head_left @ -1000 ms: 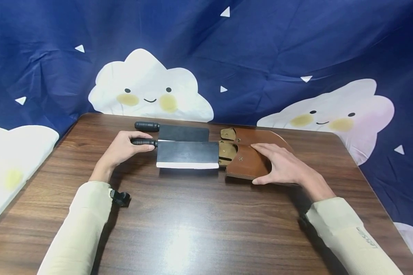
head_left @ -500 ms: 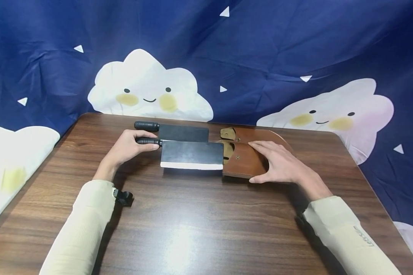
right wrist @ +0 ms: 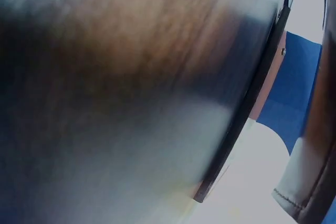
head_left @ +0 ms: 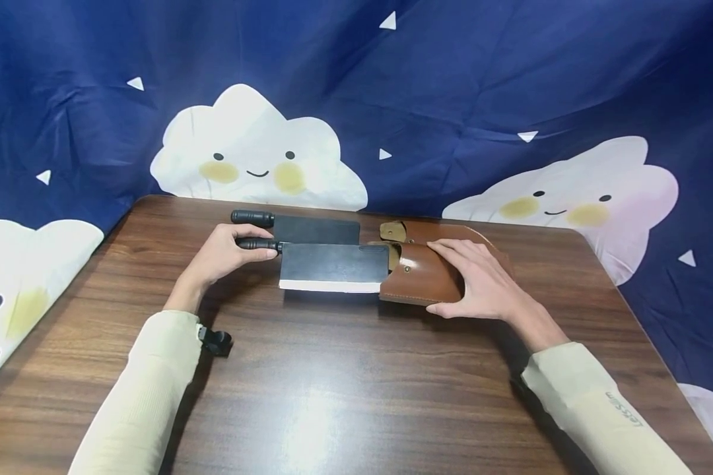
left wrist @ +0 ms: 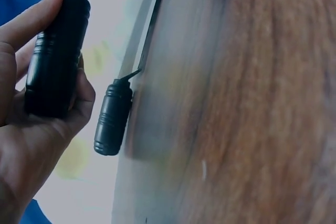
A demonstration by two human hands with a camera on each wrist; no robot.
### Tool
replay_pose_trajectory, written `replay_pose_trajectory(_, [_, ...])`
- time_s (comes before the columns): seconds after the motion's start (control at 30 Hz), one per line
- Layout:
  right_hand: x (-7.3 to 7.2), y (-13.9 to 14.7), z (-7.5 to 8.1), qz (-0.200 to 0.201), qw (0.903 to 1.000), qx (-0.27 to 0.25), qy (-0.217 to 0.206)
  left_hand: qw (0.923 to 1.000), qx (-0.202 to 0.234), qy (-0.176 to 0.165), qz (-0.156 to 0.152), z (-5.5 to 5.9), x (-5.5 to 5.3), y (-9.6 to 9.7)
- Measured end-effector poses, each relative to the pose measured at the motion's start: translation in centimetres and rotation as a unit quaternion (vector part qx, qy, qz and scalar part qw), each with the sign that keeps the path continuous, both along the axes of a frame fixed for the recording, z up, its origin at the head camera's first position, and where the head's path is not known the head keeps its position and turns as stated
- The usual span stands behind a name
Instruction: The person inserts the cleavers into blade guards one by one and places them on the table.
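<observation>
My left hand (head_left: 220, 254) holds a cleaver (head_left: 335, 264) by its black ridged handle, the dark blade pointing right with its bright edge toward me. In the left wrist view the fingers and thumb wrap this handle (left wrist: 58, 56). My right hand (head_left: 481, 284) grips a brown leather knife sheath (head_left: 422, 277) from its right end, thumb at the near edge and fingers over the top. The blade's front end is right at the sheath's mouth and overlaps its tan inner flap. In the right wrist view the sheath (right wrist: 320, 135) appears at the right edge, the hand out of sight.
Behind the held one, a second cleaver (head_left: 315, 228) lies on the wooden table (head_left: 333, 369), handle to the left. A second brown sheath (head_left: 440, 232) lies behind the gripped one, partly covered. A blue curtain with clouds (head_left: 428, 86) hangs beyond the table's far edge.
The cleaver has moved slightly right and the gripped sheath slightly left, closing the space between them. The sheath's mouth has tilted up a little, and less of its tan flap shows.
</observation>
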State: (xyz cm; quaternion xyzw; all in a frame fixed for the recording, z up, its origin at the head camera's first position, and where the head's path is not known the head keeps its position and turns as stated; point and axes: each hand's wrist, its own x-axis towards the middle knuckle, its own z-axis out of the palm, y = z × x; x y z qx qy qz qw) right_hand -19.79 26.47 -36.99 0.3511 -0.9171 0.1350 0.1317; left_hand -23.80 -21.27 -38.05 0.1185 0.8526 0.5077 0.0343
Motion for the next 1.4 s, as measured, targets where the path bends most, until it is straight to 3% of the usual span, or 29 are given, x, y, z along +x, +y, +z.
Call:
replay_pose_trajectory(0.5, [-0.1, -0.4, 0.0, 0.004, 0.9997, -0.014, 0.020, 0.9994, -0.003, 0.032, 0.015, 0.1, -0.2, 0.8])
replay_pose_trajectory(1.1, [0.1, -1.2, -0.1, 0.009, 0.9997, -0.023, 0.004, 0.9998, -0.013, 0.008, 0.011, 0.4, 0.1, 1.0])
replay_pose_trajectory(1.4, [0.1, -1.6, 0.1, 0.011, 0.9995, -0.027, 0.009, 0.9996, -0.016, 0.021, 0.007, 0.7, 0.1, 1.4])
